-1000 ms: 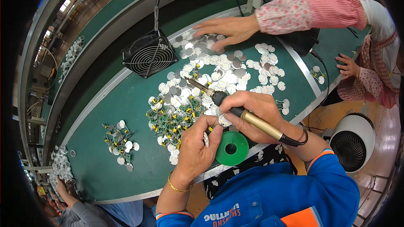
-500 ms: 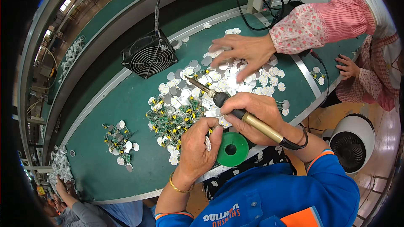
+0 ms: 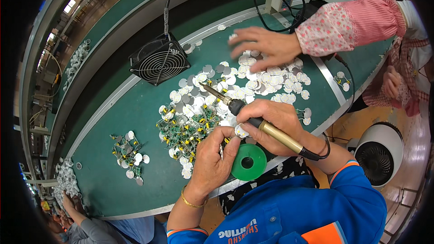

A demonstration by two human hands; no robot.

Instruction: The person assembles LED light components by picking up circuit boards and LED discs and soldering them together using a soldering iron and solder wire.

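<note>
white disc (image 3: 241, 131) pinched in left hand (image 3: 212, 160) fingers; right hand (image 3: 276, 124) fingers clamped round soldering iron (image 3: 253, 119)

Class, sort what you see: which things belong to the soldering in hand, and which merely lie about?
In use: soldering iron in right hand; white disc pinched by left hand; green solder spool.
Lying about: black fan; small board pile; white fan.

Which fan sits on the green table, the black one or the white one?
The black square fan; the white round fan stands off the table, down at the person's right.
</note>
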